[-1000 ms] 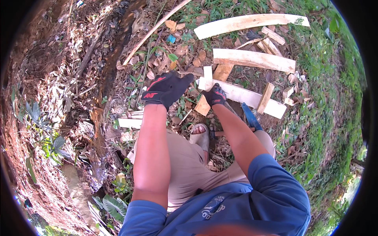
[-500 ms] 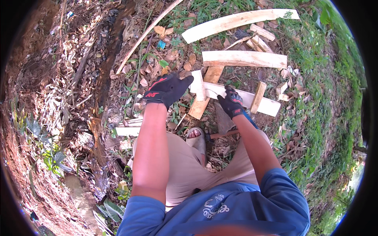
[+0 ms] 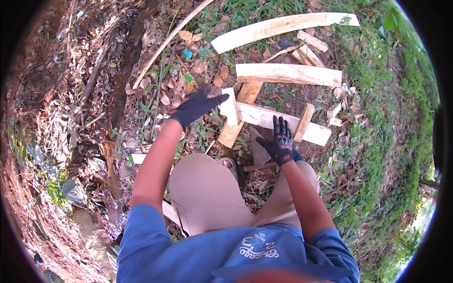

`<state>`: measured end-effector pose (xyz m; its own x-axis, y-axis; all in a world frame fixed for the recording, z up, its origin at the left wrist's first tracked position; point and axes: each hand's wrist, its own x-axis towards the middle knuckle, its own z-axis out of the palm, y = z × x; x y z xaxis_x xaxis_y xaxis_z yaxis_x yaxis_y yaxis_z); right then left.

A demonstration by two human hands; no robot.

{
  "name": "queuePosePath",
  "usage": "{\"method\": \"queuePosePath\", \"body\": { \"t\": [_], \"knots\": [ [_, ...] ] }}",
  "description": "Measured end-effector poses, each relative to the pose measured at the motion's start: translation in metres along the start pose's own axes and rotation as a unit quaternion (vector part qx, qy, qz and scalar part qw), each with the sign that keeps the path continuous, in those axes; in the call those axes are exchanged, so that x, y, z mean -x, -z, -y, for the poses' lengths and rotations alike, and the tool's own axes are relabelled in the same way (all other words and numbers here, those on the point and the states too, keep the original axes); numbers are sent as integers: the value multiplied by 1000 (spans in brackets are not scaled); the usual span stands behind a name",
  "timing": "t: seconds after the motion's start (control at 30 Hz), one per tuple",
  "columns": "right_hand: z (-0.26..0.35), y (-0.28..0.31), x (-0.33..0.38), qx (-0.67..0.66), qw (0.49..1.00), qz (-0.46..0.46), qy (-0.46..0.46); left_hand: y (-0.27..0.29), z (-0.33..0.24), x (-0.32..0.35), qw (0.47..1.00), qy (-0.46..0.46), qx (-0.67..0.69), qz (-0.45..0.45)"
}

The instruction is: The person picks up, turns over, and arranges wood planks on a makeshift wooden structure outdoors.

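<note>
Both my hands wear black gloves with red marks. My left hand (image 3: 197, 104) is partly blurred, its fingers stretched toward the short pale board (image 3: 230, 106), fingertips at that board's left edge. My right hand (image 3: 280, 141) is spread open, fingertips at the lower edge of the long pale plank (image 3: 269, 115). The short board lies across the plank's left end; a small wood block (image 3: 304, 122) lies across its right part. Beneath the left end slants a browner board (image 3: 231, 134). By my right hand lie a flat grey metal piece (image 3: 258, 150) and a wooden handle (image 3: 262, 166).
Beyond the plank lie a pale board (image 3: 289, 74) and a longer board (image 3: 283, 29), with wood offcuts (image 3: 312, 41) at their right. A thin wooden strip (image 3: 172, 42) runs up the left. Leaf litter and grass (image 3: 373, 104) cover the ground.
My left hand has shifted slightly left and stretched its fingers. My right hand has opened from a curled grip and drawn back a little. My left knee has come further into view.
</note>
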<state>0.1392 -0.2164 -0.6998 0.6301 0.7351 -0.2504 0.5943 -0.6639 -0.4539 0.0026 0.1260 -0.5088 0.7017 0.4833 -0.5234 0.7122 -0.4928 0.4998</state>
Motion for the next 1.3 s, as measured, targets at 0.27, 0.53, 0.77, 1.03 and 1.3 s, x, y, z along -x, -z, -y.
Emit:
{"method": "queuePosePath", "body": {
  "t": [0.27, 0.53, 0.77, 1.03, 1.3],
  "knots": [
    [-74, -11, -41, 174, 981, -66, 58, -184, 84, -117, 984, 136, 113, -4],
    [-99, -11, -49, 228, 954, -98, 167, -223, 85, -147, 979, 139, 97, -116],
    [-129, -4, -48, 244, 958, -76, 131, -226, 51, -144, 982, 94, -9, -162],
    [-166, 14, -32, 247, 967, -39, 57, -247, -1, -123, 993, 49, -31, -106],
    [-164, 21, -38, 245, 969, 16, 28, -245, 19, -101, 986, 33, -139, -84]
  ]
}}
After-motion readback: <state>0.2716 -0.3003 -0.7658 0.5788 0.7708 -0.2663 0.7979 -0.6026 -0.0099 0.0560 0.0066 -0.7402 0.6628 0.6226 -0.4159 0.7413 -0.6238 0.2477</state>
